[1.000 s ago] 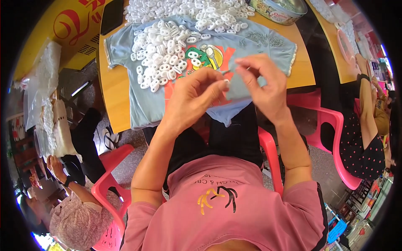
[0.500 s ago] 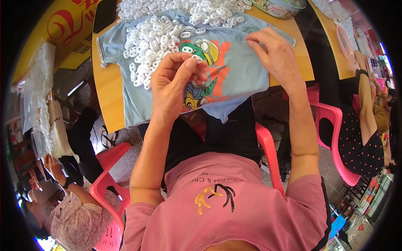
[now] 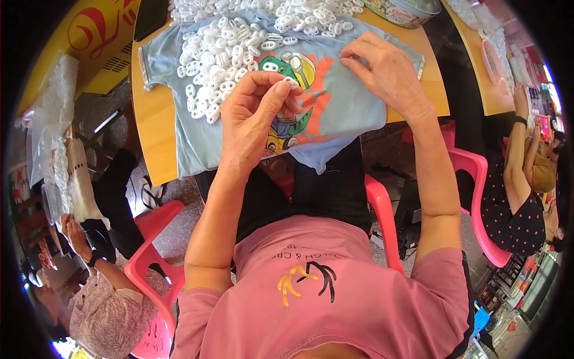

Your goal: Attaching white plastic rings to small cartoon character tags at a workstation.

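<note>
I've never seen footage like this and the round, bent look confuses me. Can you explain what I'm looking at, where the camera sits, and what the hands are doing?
There is no machine here: a person in a pink shirt wears a wide fisheye camera on the head, looking down, so straight edges bend near the rim. The forearms rising from below are that person's own. On the orange wooden table lies a light-blue T-shirt with a cartoon print, spread as a mat, with a pile of small white plastic oval links on it. The left hand is lifted and pinches one small white piece between its fingertips. The right hand rests on the shirt beside the pile. Other people sit nearby on pink plastic chairs.
</note>
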Tool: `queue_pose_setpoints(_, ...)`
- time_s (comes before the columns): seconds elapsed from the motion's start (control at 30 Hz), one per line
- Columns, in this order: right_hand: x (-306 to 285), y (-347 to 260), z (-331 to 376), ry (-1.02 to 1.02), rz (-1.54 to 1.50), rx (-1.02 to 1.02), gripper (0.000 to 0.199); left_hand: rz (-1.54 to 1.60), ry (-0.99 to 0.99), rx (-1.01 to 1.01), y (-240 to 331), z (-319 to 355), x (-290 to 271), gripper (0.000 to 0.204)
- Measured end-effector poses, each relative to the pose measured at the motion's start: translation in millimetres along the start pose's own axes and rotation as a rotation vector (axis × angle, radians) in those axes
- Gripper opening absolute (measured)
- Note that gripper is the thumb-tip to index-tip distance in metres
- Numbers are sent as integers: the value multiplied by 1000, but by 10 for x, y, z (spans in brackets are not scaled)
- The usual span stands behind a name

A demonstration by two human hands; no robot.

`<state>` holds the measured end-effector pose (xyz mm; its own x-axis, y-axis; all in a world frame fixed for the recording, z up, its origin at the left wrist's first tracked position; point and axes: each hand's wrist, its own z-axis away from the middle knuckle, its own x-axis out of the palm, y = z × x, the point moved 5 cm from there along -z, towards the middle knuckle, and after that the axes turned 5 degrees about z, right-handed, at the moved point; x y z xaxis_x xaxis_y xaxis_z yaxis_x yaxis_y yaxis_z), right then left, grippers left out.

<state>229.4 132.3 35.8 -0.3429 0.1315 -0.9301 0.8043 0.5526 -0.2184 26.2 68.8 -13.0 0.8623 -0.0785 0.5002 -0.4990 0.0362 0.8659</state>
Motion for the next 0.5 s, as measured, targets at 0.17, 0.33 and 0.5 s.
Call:
queue_pose_setpoints(0.17,2,35,-35,-45,36,-26,10,-14,-14,4,-2,-7,7,16)
queue_pose_setpoints(0.33,18,-13,-105,-57,47,-127,12,-43,-30,6,3,-8,12,17)
queue_pose_setpoints(0.5,-32,51,-91,-153,-45,-129,14,-22,-39,17,-7,-5,7,16)
